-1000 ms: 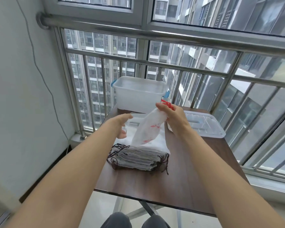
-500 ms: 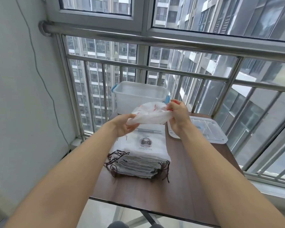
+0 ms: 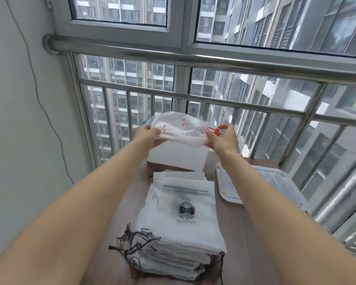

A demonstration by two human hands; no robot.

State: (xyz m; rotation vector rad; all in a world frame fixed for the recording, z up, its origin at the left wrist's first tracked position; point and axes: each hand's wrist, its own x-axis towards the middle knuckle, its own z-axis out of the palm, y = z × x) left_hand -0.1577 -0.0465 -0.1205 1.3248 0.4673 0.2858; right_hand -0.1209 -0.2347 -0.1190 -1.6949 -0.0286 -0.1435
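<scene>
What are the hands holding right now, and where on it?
A white pouch, held between both: left hand grips its plain end, right hand pinches the end with the red cord.

No legible text. On the stack point(image 3: 173, 262), top bag point(image 3: 193, 229): dark bow-tie emblem, line of print just beneath, too blurred to read. White pouch point(image 3: 181, 130) above the stack: red marks, no lettering discernible.

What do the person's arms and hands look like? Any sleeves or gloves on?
No gloves, no sleeves in view: the left arm and right arm are bare right to the picture's edge. The left hand and right hand wear nothing, and neither wrist has a watch or bracelet.
</scene>
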